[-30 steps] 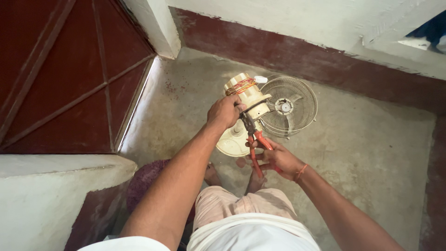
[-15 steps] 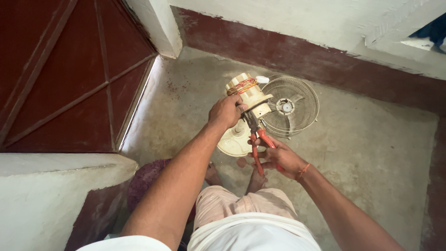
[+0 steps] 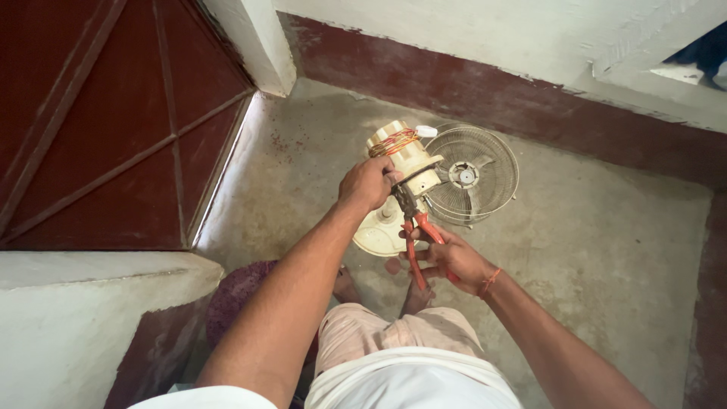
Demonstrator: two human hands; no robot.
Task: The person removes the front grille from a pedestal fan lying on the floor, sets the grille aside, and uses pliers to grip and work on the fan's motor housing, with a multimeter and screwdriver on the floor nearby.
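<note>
We are closing our right hand (image 3: 454,261) around the red handles of a pair of pliers (image 3: 415,235), the grip wrapped firmly so that the dark jaws are reaching up and biting at the lower edge of the fan motor housing (image 3: 405,155). We are clasping that cream-coloured housing with our left hand (image 3: 367,184), fingers curled around its side, apparently to keep it from turning or slipping while the pliers are working on it. The housing is being held up off the floor, tilted with its open end away from us, so that the reddish copper windings (image 3: 394,142) inside it are showing near the top. Directly beneath the two hands, a cream round base (image 3: 375,231) is lying on the concrete floor (image 3: 606,250), partly hidden by the left wrist. Just to the right, the wire fan guard (image 3: 485,170) is lying flat on the floor, close by but not touched by either hand. Our feet are showing below the pliers, one on each side. A dark red door (image 3: 98,121) is standing at the left.
</note>
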